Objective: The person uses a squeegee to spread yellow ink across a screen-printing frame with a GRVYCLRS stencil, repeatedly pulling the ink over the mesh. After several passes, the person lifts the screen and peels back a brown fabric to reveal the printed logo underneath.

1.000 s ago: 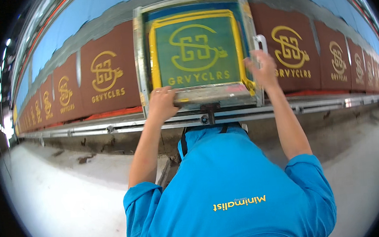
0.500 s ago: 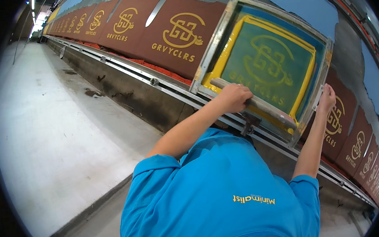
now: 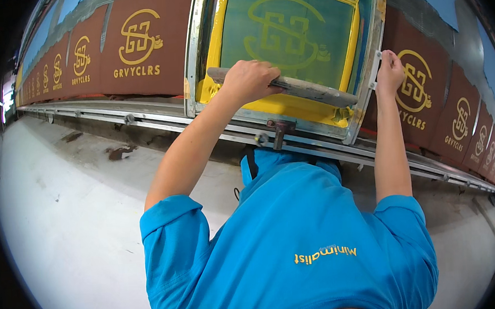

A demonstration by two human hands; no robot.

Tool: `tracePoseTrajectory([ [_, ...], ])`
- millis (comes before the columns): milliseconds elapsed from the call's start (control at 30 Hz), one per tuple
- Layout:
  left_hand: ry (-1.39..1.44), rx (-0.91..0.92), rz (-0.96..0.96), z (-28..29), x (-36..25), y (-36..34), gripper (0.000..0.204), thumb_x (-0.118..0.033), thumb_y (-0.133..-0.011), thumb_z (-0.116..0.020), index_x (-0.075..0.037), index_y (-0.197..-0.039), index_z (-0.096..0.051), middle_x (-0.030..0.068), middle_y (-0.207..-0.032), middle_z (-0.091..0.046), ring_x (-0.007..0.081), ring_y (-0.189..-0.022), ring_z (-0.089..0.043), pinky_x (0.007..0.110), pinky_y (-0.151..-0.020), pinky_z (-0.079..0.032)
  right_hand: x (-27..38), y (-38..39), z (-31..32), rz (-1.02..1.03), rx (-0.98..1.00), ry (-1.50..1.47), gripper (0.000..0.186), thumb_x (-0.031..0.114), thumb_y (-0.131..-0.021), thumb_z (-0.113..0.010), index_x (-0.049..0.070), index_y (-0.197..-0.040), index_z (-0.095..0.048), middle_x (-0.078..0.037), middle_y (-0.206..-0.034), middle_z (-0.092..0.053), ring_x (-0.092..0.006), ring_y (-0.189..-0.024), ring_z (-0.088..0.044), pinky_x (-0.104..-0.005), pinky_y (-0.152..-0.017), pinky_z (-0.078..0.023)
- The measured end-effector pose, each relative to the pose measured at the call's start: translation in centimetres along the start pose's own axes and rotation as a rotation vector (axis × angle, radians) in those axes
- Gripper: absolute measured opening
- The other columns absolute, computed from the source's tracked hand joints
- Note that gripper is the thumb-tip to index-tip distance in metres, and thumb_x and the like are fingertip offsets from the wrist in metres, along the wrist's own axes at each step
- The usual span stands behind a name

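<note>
My left hand is wrapped over the top of a long grey squeegee, which lies crosswise over the near part of a printing screen. Thick yellow ink lies on the near side of the squeegee. Beyond it, the green mesh shows a round emblem, bordered by yellow. At the screen's right rail, my right hand has its fingers closed at the edge of the metal screen frame, by a small bracket. What the fingertips grip is partly hidden.
Brown fabric panels with yellow emblems run in a row along the long table on both sides. A metal rail edges the table, with a dark clamp below the screen. The pale floor stretches left.
The view has turned, so the screen sits higher and more level. The squeegee is farther from the frame's near edge, covering the mesh's lettering, with more yellow ink visible on its near side.
</note>
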State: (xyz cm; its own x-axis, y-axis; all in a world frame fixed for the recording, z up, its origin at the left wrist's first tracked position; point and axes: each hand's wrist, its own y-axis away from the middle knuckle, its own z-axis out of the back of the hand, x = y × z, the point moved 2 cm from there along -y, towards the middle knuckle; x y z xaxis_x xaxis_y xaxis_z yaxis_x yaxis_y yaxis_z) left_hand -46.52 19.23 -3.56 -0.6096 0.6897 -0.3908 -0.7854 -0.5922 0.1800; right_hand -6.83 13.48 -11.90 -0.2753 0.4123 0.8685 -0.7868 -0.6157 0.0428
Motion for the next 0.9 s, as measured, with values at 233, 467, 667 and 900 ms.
tracePoseTrajectory([
  [233,-0.051,0.340,0.117,-0.3,5.5,-0.1,0.061,-0.068,-0.082,-0.075,-0.012,-0.106,-0.076,0.0118,-0.094,-0.076,0.0335,-0.093,-0.073,0.046,-0.083,-0.058,-0.1,1.4,-2.0,0.064,-0.017,0.334,0.045,0.045,-0.092,-0.073,0.012,-0.123,-0.072,-0.014,-0.115,-0.075,-0.0319,-0.107,-0.071,-0.0427,-0.094,-0.053],
  [467,0.088,0.433,0.137,-3.7,6.7,-3.5,0.072,-0.074,-0.075,-0.077,-0.011,-0.110,-0.078,0.0156,-0.098,-0.076,0.0345,-0.099,-0.072,0.045,-0.086,-0.058,-0.3,-0.1,-2.3,0.095,-0.044,0.558,0.047,0.049,-0.089,-0.072,0.017,-0.124,-0.070,-0.013,-0.108,-0.077,-0.0361,-0.104,-0.072,-0.0455,-0.093,-0.054],
  [667,0.026,0.341,0.130,2.8,6.1,-8.7,0.076,-0.078,-0.075,-0.074,-0.011,-0.110,-0.079,0.0146,-0.101,-0.076,0.0362,-0.097,-0.073,0.045,-0.086,-0.058,1.4,-2.1,-2.4,0.089,-0.030,0.470,0.050,0.050,-0.088,-0.073,0.018,-0.126,-0.068,-0.011,-0.097,-0.076,-0.0336,-0.094,-0.073,-0.0456,-0.087,-0.055],
  [900,-0.218,-0.133,0.027,10.0,10.6,-20.9,0.063,-0.071,-0.082,-0.072,-0.013,-0.106,-0.075,0.0086,-0.095,-0.074,0.0343,-0.094,-0.071,0.048,-0.079,-0.057,2.6,-3.6,-3.6,0.019,-0.065,0.464,0.049,0.051,-0.087,-0.074,0.019,-0.124,-0.069,-0.010,-0.094,-0.075,-0.0299,-0.088,-0.074,-0.0418,-0.082,-0.056],
])
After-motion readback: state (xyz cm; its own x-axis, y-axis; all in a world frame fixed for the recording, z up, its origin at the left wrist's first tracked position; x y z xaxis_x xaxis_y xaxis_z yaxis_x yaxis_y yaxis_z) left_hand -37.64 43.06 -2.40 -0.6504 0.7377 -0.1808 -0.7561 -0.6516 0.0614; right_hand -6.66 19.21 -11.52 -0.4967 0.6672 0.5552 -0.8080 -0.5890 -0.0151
